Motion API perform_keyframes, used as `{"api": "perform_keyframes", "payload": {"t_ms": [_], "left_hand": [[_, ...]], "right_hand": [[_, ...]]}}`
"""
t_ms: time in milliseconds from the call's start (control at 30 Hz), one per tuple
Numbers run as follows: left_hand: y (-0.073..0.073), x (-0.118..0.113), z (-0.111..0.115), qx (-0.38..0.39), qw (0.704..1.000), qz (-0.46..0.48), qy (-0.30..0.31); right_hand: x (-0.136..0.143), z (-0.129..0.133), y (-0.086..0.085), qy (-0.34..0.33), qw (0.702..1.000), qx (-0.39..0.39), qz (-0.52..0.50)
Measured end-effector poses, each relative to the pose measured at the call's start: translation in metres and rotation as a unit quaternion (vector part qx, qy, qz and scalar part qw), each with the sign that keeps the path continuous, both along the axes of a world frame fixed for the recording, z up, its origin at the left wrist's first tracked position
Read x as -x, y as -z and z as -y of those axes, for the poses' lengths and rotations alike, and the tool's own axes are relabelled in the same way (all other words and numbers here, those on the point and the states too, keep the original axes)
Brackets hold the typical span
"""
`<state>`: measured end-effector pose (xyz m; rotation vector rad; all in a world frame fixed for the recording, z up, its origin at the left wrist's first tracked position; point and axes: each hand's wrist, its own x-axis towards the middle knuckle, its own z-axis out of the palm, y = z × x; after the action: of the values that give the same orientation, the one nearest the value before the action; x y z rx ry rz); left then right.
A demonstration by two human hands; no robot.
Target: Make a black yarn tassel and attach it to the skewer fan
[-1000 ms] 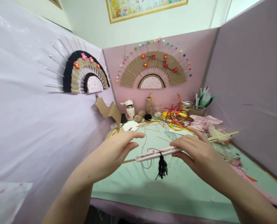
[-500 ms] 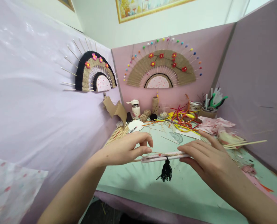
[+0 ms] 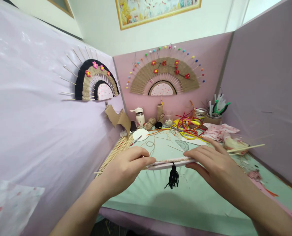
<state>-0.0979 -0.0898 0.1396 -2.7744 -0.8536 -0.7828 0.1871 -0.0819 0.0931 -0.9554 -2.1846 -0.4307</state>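
Seen edge-on, a handmade fan point(image 3: 172, 163) with pale fabric-covered edges is held level above the table. Tan twine point(image 3: 170, 161) runs along its upper edge. A black tassel point(image 3: 173, 178) hangs down from its middle. My left hand point(image 3: 128, 167) is closed on the left end, thumb and forefinger pinched at the twine and edge. On the other end my right hand point(image 3: 213, 164) is closed, fingers above and thumb beneath. Thin sticks point(image 3: 246, 149) poke out past the right hand. Most of the fan's face is hidden from this angle.
Two woven fans point(image 3: 83, 82) point(image 3: 164, 75) hang on the partitions. Along the back of the table point(image 3: 146, 193) stand a white bottle point(image 3: 139, 118), twine balls point(image 3: 149, 124), coloured pipe cleaners point(image 3: 187, 126) and a tool pot point(image 3: 212, 118). Bamboo sticks point(image 3: 115, 152) lie at left, a protractor point(image 3: 182, 145) behind the fan.
My left hand has come down onto the fan's left end, its raised fingers now pressed to the edge and twine. My right hand keeps its grip. The camera view has shifted slightly.
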Motion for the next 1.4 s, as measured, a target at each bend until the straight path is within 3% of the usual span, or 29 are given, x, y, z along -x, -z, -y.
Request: {"api": "perform_keyframes", "payload": {"t_ms": [367,900,1100,1400], "left_hand": [[0.006,0.000,0.008,-0.069,0.997,0.016,0.009],[0.017,0.007,0.024,-0.050,0.997,-0.015,-0.058],[0.019,0.006,0.025,-0.103,0.994,-0.015,-0.035],[0.022,0.008,0.021,-0.120,0.992,0.011,-0.038]], "right_hand": [[-0.002,-0.002,0.002,-0.011,1.000,0.000,-0.003],[-0.003,0.000,0.000,-0.012,1.000,0.007,-0.004],[-0.004,0.000,-0.001,-0.012,1.000,0.010,-0.004],[-0.005,-0.005,-0.005,-0.007,1.000,-0.004,-0.001]]}}
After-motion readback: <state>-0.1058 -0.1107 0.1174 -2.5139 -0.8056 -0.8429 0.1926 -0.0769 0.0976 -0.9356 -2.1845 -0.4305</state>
